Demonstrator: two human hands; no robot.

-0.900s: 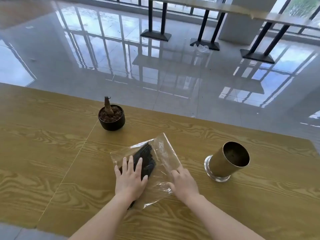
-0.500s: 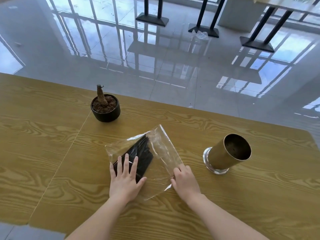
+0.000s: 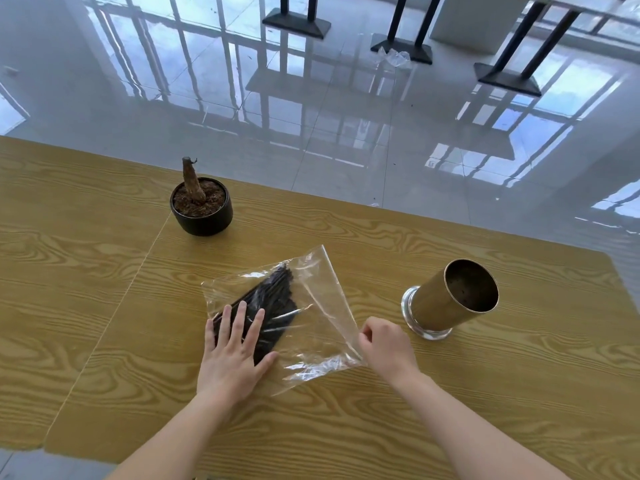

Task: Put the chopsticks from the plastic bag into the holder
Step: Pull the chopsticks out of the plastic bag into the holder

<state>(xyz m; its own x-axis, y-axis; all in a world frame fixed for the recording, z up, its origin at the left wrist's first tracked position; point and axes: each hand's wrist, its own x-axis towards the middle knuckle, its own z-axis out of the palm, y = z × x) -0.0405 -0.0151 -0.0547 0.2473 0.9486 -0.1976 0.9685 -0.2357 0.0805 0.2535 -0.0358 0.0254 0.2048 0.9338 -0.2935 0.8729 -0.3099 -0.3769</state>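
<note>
The right hand (image 3: 384, 348), flat before, now pinches the plastic bag (image 3: 322, 299) at four o'clock (left hand (image 3: 232, 355) flat on the chopsticks (image 3: 273, 296)), likely to open it.

I'm working from a single view, the head camera, worn by the person and pitched forward and down over the table (image 3: 86, 289). It sits close in: the person's forearms (image 3: 166, 441) enter from the bottom edge, on the near side of the holder (image 3: 446, 303). The holder shows right of centre, the plastic bag (image 3: 322, 306) just left of it at mid-frame. Beyond the holder the wide lens takes in the table's far edge and the glossy floor (image 3: 346, 150).
</note>
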